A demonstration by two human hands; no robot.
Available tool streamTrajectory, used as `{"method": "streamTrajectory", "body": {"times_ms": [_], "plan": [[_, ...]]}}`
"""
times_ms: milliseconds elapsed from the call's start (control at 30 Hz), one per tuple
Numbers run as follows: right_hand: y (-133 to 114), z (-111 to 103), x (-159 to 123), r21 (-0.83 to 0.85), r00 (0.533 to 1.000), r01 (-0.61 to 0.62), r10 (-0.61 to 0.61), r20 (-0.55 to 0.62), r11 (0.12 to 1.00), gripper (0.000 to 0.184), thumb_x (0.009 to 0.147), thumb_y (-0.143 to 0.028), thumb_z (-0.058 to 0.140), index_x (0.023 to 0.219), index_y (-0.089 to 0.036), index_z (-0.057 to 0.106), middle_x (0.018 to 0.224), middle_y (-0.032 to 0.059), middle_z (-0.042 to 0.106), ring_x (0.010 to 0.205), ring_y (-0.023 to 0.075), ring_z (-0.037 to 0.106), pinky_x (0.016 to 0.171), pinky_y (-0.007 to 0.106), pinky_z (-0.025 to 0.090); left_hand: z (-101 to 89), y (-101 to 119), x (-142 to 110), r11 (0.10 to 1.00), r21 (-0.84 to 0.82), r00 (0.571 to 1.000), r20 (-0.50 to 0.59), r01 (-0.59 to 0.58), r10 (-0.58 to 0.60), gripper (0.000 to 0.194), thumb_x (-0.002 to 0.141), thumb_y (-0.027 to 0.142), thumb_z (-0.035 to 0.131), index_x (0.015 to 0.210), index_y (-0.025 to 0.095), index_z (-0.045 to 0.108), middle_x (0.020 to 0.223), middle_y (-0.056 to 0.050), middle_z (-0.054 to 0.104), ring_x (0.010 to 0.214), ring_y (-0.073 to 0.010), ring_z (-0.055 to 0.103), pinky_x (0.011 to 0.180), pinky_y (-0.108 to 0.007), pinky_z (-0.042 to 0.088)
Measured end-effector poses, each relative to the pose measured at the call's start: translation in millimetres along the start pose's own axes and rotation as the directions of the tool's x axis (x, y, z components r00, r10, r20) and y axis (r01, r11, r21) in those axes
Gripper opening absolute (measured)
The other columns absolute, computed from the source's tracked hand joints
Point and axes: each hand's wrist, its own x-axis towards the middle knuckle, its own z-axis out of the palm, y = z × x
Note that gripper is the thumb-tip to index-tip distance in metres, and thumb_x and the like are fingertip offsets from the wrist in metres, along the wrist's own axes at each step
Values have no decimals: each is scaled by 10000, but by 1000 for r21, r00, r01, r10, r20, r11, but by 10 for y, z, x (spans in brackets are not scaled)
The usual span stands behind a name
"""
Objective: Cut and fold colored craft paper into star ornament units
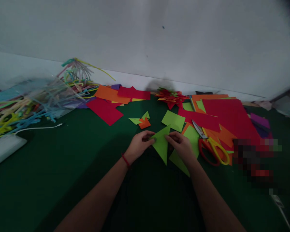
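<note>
Between my two hands is a green sheet of paper [161, 143] folded into a triangle. My left hand [141, 141] pinches its left corner, thumb in front. On the other side, my right hand [180, 143] pinches the right edge near the top. More green paper [181, 162] lies under and beside my right hand. A light green square [173, 120] rests just beyond the triangle. Beyond my left hand sits a small folded piece in orange and green [143, 121]. Scissors with red and yellow handles [211, 145] lie partly spread to the right of my right hand.
A layered red paper flower [171, 97] stands near the wall. Red sheets [232, 116] and orange paper pile up at the right. More red paper [105, 110] lies at the back left. Pipe cleaners [38, 100] in plastic and a white power strip [7, 148] occupy the left.
</note>
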Motion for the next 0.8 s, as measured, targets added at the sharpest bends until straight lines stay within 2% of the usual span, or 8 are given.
{"method": "streamTrajectory", "body": {"times_ms": [133, 233, 333, 400, 500, 633, 700, 800], "plan": [[41, -12, 9, -7, 1000, 18, -18, -1, 1000, 223, 727, -426, 604, 760, -207, 577, 661, -1, 599, 556, 130, 545, 474, 252, 436, 0, 3, 1, 1000, 5, 1000, 1, -2, 2, 291, 750, 267, 595, 1024, 178, 555, 902, -52, 631, 789, -165, 603, 620, -262, 494], [38, -11, 8, 0, 999, 30, -30, -18, 1000, 228, 732, -430, 599, 760, -205, 578, 667, 0, 592, 566, 131, 543, 474, 249, 439, 14, 2, -2, 1000, 23, 999, 31, -8, 8, 203, 739, 261, 601, 914, 160, 586, 833, -29, 628, 740, -147, 595, 619, -246, 478], [8, 5, -11, -47, 1000, 27, -27, -2, 999, 238, 769, -438, 550, 836, -214, 595, 753, 14, 606, 633, 144, 561, 531, 273, 470, 29, 6, -4, 998, 46, 999, -30, -35, 36, 122, 745, 258, 588, 809, 154, 586, 761, -10, 615, 701, -132, 584, 618, -234, 465], [0, 18, -22, -119, 1000, 29, -27, 14, 993, 249, 786, -442, 523, 873, -223, 603, 800, 21, 612, 681, 155, 570, 571, 291, 475, 35, 14, -2, 999, 49, 997, -70, -13, 17, 127, 742, 256, 590, 816, 153, 579, 758, -10, 612, 693, -129, 582, 618, -237, 465], [24, 34, -18, -206, 998, 60, -60, 3, 977, 241, 795, -437, 506, 839, -223, 608, 760, 10, 602, 662, 157, 555, 562, 293, 449, 44, 20, 3, 999, 36, 996, -92, 25, -22, 170, 741, 286, 590, 846, 153, 575, 797, -29, 614, 711, -137, 584, 623, -249, 469], [43, 57, -6, -267, 993, 109, -115, -8, 957, 218, 804, -413, 494, 790, -224, 602, 692, -6, 582, 606, 149, 521, 516, 276, 396, 60, 3, 0, 993, 48, 976, -184, -110, 117, 260, 733, 275, 597, 971, 184, 551, 858, -29, 595, 807, -149, 574, 682, -253, 455], [19, 71, -15, -303, 990, 136, -142, 2, 943, 215, 807, -410, 492, 789, -228, 604, 684, -9, 580, 597, 146, 514, 512, 275, 384, 70, -10, 2, 984, 73, 964, -200, -163, 175, 280, 729, 237, 592, 1001, 200, 539, 788, -4, 575, 762, -135, 565, 676, -242, 438], [-28, 86, -32, -287, 988, 151, -153, 17, 946, 218, 806, -406, 499, 905, -241, 601, 729, -1, 593, 621, 150, 533, 528, 281, 408, 85, -22, 11, 980, 69, 950, -241, -188, 199, 311, 725, 212, 584, 1030, 205, 521, 690, 25, 525, 676, -114, 531, 637, -221, 415]]}}
